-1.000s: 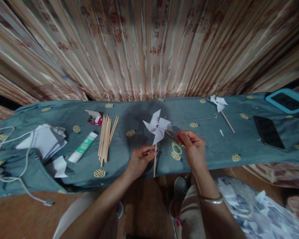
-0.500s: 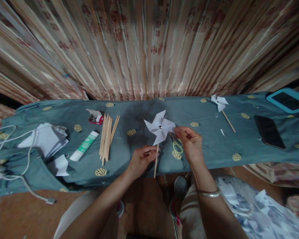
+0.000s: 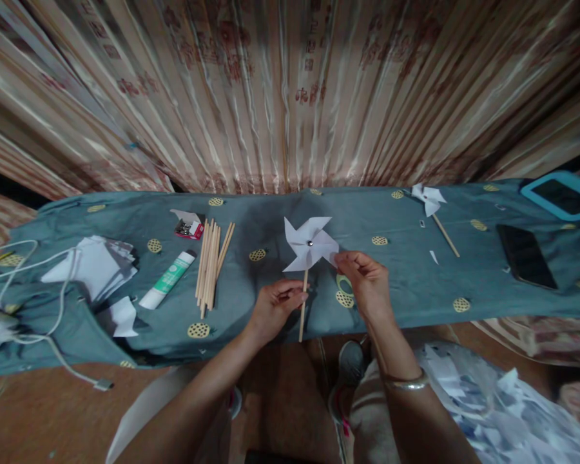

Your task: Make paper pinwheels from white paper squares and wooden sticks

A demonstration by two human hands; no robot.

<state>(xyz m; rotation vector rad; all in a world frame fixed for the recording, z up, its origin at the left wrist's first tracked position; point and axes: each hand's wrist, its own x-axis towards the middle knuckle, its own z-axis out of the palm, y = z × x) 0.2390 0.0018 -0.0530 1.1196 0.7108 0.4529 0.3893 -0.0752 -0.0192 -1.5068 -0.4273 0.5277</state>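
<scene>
A white paper pinwheel [image 3: 310, 243] with a metal pin at its centre sits on top of a thin wooden stick [image 3: 302, 306]. My left hand [image 3: 273, 308] is closed around that stick near its middle and holds it upright over the teal cloth [image 3: 270, 212]. My right hand [image 3: 363, 282] pinches the lower right blade tip of the pinwheel. Yellow-handled scissors [image 3: 342, 289] lie on the cloth, partly hidden behind my right hand.
A bundle of wooden sticks [image 3: 211, 258], a green glue tube [image 3: 167, 280] and a small box of pins [image 3: 187, 227] lie to the left. Paper sheets [image 3: 94, 267] and white cables [image 3: 24, 270] are far left. A second pinwheel [image 3: 431, 205], phone [image 3: 526, 254] and tablet [image 3: 560, 194] lie right.
My right hand has moved up and left onto the pinwheel's blade tip. The pinwheel has turned a little. My left hand keeps its grip on the stick.
</scene>
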